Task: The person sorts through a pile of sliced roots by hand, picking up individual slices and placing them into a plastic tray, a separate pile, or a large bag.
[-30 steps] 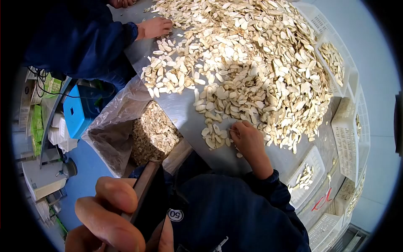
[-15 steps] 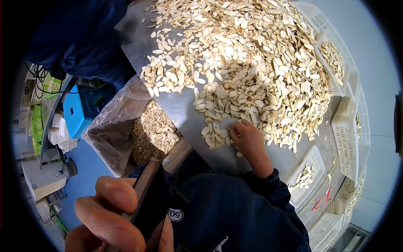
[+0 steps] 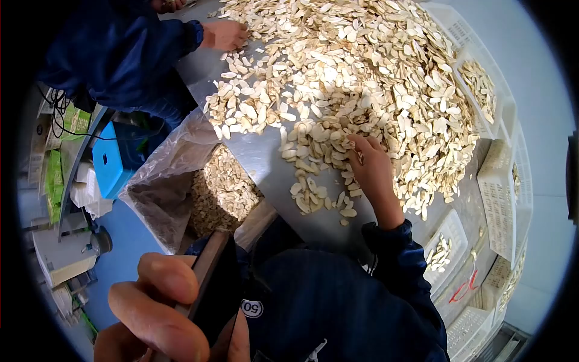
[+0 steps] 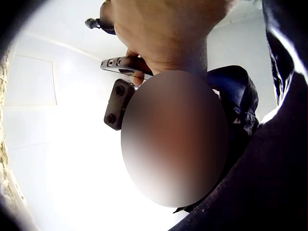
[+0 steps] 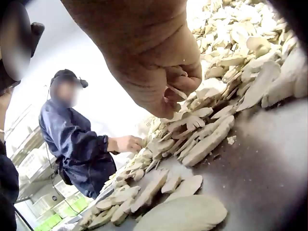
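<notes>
In the head view my left hand (image 3: 154,317) looms close at lower left, fingers curled round a phone (image 3: 211,271). The left wrist view shows the ported edge of this phone (image 4: 115,63) under the hand. My right hand (image 3: 373,169) is at the near side of a big heap of pale dried slices (image 3: 416,114). Its fingers are curled, and the right wrist view shows a thin pale slice (image 5: 177,92) pinched between them, just above other slices. Several loose slices (image 3: 310,196) lie on the metal table (image 3: 259,160) nearer my body.
Left of the table edge stands a plastic-lined box (image 3: 160,181) of slices. White baskets (image 3: 497,199) line the right side, near a white tray (image 3: 455,226) and red-handled scissors (image 3: 464,288). Another person's hand (image 3: 226,35) reaches to the far left of the heap.
My right hand has moved from the loose slices near the table edge up and right to the heap. The other person's hand left view and came back. My left hand stays put.
</notes>
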The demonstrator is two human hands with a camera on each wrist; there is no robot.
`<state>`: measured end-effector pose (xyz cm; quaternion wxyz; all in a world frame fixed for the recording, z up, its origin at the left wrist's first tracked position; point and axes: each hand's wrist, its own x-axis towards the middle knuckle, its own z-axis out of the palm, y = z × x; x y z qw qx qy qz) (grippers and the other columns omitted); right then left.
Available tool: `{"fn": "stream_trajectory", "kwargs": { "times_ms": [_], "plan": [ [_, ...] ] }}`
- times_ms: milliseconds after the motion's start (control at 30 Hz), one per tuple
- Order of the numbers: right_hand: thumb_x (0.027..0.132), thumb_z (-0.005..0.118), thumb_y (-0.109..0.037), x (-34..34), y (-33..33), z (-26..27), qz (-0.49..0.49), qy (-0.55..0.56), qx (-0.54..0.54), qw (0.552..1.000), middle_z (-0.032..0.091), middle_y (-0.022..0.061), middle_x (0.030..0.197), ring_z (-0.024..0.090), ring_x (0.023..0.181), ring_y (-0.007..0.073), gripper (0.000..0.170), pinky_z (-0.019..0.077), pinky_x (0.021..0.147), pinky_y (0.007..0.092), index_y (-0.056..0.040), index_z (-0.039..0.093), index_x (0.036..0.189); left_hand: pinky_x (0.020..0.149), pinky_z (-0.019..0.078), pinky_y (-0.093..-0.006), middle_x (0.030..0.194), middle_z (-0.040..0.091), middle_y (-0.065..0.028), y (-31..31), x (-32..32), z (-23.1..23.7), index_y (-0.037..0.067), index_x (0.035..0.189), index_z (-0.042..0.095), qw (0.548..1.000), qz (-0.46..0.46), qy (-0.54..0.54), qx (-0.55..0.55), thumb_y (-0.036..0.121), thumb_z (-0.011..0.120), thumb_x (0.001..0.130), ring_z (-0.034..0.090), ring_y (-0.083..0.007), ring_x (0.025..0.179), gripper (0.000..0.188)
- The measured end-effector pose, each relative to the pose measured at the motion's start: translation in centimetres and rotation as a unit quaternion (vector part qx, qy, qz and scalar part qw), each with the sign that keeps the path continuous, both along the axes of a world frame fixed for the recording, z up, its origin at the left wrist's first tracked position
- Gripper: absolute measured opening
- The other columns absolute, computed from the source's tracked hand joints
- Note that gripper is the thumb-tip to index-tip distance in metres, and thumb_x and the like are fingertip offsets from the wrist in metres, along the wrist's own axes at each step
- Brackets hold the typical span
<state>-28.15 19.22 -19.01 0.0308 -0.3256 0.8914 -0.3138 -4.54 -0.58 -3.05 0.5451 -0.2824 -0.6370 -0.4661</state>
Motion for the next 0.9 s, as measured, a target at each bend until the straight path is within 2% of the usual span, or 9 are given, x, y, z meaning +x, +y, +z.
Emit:
{"fn": "stream_trajectory", "kwargs": {
  "times_ms": [67,167,200,267,400,600,700,800,900],
  "plan": [
    [0.090,0.071,-0.010,-0.2,0.0,-0.8,0.011,0.017,0.049,0.999,0.068,0.0135,0.103,0.070,0.080,0.0326,0.023,0.0548,0.070,0.0421,-0.0095,0.069,0.113,0.099,0.0503,-0.0596,0.170,0.013,0.0133,0.3,-0.7,-0.4,0.036,0.164,0.024,0.998,0.019,0.051,0.007,0.032,0.062,0.098,0.043,-0.0433,0.126,0.076],
    [0.093,0.071,-0.014,-0.5,0.4,-1.3,0.025,-0.031,-0.029,0.999,0.068,0.0076,0.095,0.070,0.076,0.0253,0.019,0.0538,0.067,0.0361,-0.0071,0.067,0.111,0.096,0.0507,-0.0600,0.171,0.011,0.0140,0.1,-0.5,-0.6,0.037,0.163,0.025,0.999,0.022,0.048,0.011,0.033,0.061,0.099,0.043,-0.0426,0.125,0.074],
    [0.095,0.070,-0.016,-0.6,0.8,-1.6,0.000,-0.130,-0.095,0.987,0.066,0.0045,0.091,0.067,0.073,0.0209,0.017,0.0520,0.065,0.0334,-0.0073,0.067,0.110,0.096,0.0506,-0.0600,0.171,0.011,0.0140,0.0,-0.5,-0.7,0.037,0.163,0.025,0.999,0.021,0.046,0.010,0.033,0.061,0.099,0.042,-0.0425,0.125,0.074],
    [0.099,0.069,-0.020,-0.9,2.0,-2.0,-0.051,-0.321,-0.221,0.920,0.062,-0.0017,0.084,0.060,0.067,0.0122,0.016,0.0483,0.061,0.0281,-0.0075,0.067,0.107,0.096,0.0503,-0.0601,0.171,0.010,0.0140,-0.2,-0.6,-0.6,0.037,0.163,0.025,0.999,0.020,0.043,0.009,0.033,0.060,0.099,0.042,-0.0424,0.126,0.074],
    [0.104,0.065,-0.025,-0.2,3.0,0.1,-0.145,-0.534,-0.326,0.766,0.052,-0.0079,0.078,0.039,0.060,0.0033,0.012,0.0357,0.056,0.0228,-0.0126,0.066,0.101,0.097,0.0498,-0.0602,0.172,0.009,0.0141,-0.1,-0.6,-0.5,0.038,0.163,0.025,0.999,0.020,0.040,0.008,0.032,0.060,0.099,0.041,-0.0423,0.126,0.073],
    [0.106,0.060,-0.023,0.6,3.4,0.6,-0.164,-0.589,-0.362,0.704,0.049,-0.0077,0.076,0.040,0.062,0.0034,0.012,0.0342,0.055,0.0226,-0.0130,0.062,0.099,0.097,0.0491,-0.0604,0.172,0.008,0.0141,0.1,-0.4,-0.5,0.039,0.163,0.025,0.999,0.021,0.036,0.008,0.032,0.059,0.100,0.040,-0.0421,0.127,0.072],
    [0.107,0.057,-0.025,1.2,3.6,1.0,-0.134,-0.598,-0.323,0.721,0.045,-0.0082,0.075,0.040,0.061,0.0033,0.017,0.0314,0.054,0.0219,-0.0133,0.060,0.095,0.097,0.0487,-0.0605,0.173,0.008,0.0141,0.0,-0.2,-0.5,0.039,0.163,0.025,0.999,0.017,0.035,0.005,0.032,0.059,0.100,0.040,-0.0419,0.128,0.072],
    [0.106,0.056,-0.023,0.7,4.8,0.4,-0.059,-0.703,-0.396,0.588,0.043,-0.0064,0.077,0.039,0.061,0.0065,0.011,0.0294,0.051,0.0219,-0.0138,0.057,0.099,0.099,0.0470,-0.0614,0.173,0.007,0.0143,0.3,-0.3,0.0,0.040,0.163,0.025,0.999,0.041,0.023,-0.001,0.032,0.058,0.100,0.039,-0.0415,0.129,0.071],
    [0.107,0.048,-0.020,1.4,5.1,0.2,-0.053,-0.759,-0.492,0.424,0.040,-0.0059,0.075,0.038,0.060,0.0069,0.012,0.0282,0.049,0.0217,-0.0143,0.053,0.097,0.101,0.0451,-0.0625,0.173,0.007,0.0147,0.4,-0.5,0.1,0.041,0.163,0.025,0.998,0.057,0.019,0.003,0.031,0.058,0.100,0.038,-0.0411,0.131,0.071]
  ]
}}
